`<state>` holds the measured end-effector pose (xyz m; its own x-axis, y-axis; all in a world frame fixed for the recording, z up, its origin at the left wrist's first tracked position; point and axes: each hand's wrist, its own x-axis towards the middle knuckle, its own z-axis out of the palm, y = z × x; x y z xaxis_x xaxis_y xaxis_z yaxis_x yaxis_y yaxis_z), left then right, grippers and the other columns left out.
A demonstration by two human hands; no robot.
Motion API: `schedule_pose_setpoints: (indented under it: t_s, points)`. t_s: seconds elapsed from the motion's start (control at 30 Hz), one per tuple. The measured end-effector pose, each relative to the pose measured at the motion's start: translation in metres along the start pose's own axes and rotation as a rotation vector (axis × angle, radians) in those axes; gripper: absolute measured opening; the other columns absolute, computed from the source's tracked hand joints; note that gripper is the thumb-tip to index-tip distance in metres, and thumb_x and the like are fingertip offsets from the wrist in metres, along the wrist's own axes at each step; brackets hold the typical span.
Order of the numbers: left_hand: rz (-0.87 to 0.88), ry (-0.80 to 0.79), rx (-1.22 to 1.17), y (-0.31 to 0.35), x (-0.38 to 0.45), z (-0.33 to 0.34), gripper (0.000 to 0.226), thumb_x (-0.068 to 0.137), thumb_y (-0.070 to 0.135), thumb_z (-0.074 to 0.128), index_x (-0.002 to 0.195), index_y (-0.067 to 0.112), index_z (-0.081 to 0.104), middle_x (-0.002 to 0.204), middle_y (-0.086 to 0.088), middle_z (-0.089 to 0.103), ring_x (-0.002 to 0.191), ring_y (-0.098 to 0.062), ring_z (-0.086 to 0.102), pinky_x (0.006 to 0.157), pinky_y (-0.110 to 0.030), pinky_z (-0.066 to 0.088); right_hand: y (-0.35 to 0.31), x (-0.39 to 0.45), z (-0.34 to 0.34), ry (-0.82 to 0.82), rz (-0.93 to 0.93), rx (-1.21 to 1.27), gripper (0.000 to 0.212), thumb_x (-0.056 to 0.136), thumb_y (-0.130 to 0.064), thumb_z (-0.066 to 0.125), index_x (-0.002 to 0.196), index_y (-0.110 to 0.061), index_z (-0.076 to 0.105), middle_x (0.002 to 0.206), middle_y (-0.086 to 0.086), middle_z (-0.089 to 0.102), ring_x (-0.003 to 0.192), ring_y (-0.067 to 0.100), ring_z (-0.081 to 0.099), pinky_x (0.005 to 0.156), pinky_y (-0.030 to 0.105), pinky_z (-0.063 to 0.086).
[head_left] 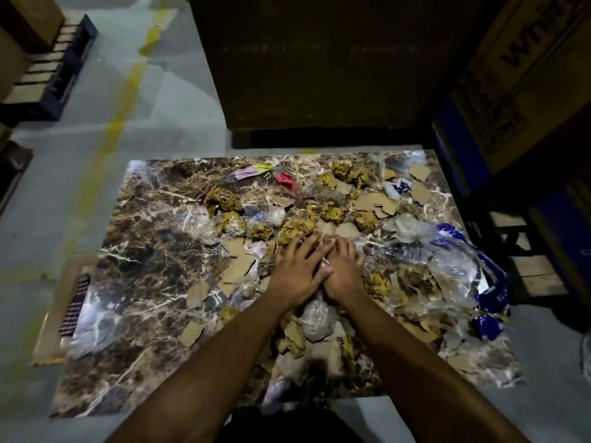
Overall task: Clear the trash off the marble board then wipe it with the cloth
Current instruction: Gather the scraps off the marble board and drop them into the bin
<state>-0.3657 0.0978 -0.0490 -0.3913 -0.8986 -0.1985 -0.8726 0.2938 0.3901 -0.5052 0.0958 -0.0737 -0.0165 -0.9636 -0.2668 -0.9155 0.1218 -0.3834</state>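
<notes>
Marble board [137, 251] is nowhere near clear, so I'd call the task barely started. Head view: trash covers the middle and right of it, with crumpled yellow-brown paper wads [294, 227], torn cardboard scraps [238, 266], clear plastic film [447, 266] and a blue-and-white plastic bag [492, 295] at the right edge. Only the left strip of the board is mostly bare.

Wiping not begun. A dark checked item [75, 306] lies just off the left edge, possibly the cloth, can't confirm.

Left hand [297, 266] lies flat, fingers straight and spread, pressing on the pile at mid-board. Right hand [342, 263] is just beside it, touching it, fingers bent down into the scraps; can't tell if it's gripping anything. Trash surrounds both hands, more of it near the body between the forearms.
</notes>
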Motion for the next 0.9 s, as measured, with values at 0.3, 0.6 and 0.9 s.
schedule_pose_setpoints:
  t_s: [0.3, 0.6, 0.9]
  points:
    - [0.037, 0.045, 0.13, 0.007, 0.004, 0.006, 0.057, 0.105, 0.053, 0.033, 0.15, 0.064, -0.001, 0.164, 0.009, 0.024, 0.149, -0.03, 0.023, 0.109, -0.061, 0.028, 0.03, 0.004, -0.044, -0.352, -0.267, 0.268, 0.145, 0.068, -0.052, 0.084, 0.147, -0.029, -0.035, 0.168, 0.007, -0.025, 0.157, 0.026, -0.002, 0.125, 0.042, 0.02]
    - [0.024, -0.008, 0.18, 0.006, 0.004, 0.007, 0.052, 0.104, 0.052, 0.037, 0.149, 0.062, 0.012, 0.167, 0.006, 0.018, 0.146, -0.034, 0.027, 0.106, -0.064, 0.032, 0.045, -0.122, -0.024, 0.215, -0.1, 0.131, 0.118, 0.078, -0.069, 0.069, 0.162, -0.033, -0.005, 0.171, -0.004, -0.008, 0.158, 0.019, -0.005, 0.124, 0.056, -0.002]
    - [0.043, -0.05, 0.167, 0.007, 0.006, 0.005, 0.049, 0.104, 0.056, 0.031, 0.15, 0.061, 0.014, 0.167, 0.007, 0.019, 0.145, -0.034, 0.026, 0.106, -0.062, 0.035, 0.142, -0.166, -0.057, 0.595, 0.274, -0.073, 0.102, 0.073, -0.083, 0.047, 0.157, -0.029, 0.031, 0.169, 0.013, 0.014, 0.156, 0.037, 0.009, 0.121, 0.064, 0.0]
